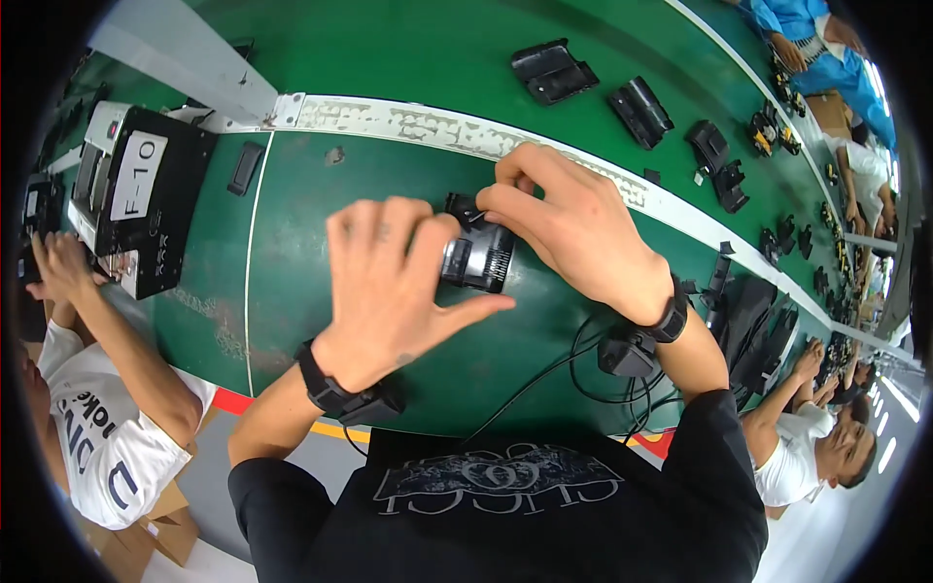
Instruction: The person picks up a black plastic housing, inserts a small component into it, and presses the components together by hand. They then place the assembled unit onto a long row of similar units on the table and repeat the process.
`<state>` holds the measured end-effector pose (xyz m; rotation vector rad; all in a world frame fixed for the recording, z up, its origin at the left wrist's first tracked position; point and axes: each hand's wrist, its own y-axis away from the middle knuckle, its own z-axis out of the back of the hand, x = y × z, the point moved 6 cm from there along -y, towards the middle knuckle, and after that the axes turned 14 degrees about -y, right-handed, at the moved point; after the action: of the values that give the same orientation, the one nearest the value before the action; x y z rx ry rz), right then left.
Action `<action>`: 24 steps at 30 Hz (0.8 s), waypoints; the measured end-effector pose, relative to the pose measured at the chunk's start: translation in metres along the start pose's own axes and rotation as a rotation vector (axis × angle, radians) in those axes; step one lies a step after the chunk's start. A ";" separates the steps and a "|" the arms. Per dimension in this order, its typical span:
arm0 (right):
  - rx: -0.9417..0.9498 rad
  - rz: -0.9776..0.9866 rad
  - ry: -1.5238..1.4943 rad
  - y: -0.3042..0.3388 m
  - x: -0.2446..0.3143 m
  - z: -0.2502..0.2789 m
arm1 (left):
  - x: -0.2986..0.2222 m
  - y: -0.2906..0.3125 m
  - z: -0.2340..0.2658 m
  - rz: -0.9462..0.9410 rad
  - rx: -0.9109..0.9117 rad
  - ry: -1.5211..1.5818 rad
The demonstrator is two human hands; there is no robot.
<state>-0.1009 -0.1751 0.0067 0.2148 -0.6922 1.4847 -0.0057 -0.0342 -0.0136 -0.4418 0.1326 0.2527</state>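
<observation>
Green worktop (292, 291) carries a small black part (478, 255) near its middle; the left hand (389, 291) steadies it with fingers closed around, while the right hand (573, 228) pinches its top edge.

Black device (478, 255): left part covered by left hand (394, 291), top by right hand (573, 228). Small black parts (777, 126) on far table (418, 49): too small to identify.

A factory work line.
Black plastic parts (637, 109) lie in a row on a long green belt (408, 49) toward one o'clock, workers (816, 447) beside it.
</observation>
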 end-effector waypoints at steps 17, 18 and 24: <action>0.105 -0.046 0.039 -0.010 0.010 -0.010 | 0.040 -0.002 -0.027 -0.038 -0.009 0.220; 0.093 -0.060 0.012 -0.011 0.009 -0.009 | 0.042 0.000 -0.028 -0.039 -0.003 0.251; 0.075 -0.096 0.008 -0.008 0.010 -0.013 | 0.047 0.002 -0.032 -0.022 -0.010 0.300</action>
<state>-0.0900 -0.1606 0.0044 0.2956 -0.6125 1.4203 0.0368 -0.0361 -0.0518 -0.4892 0.4200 0.1639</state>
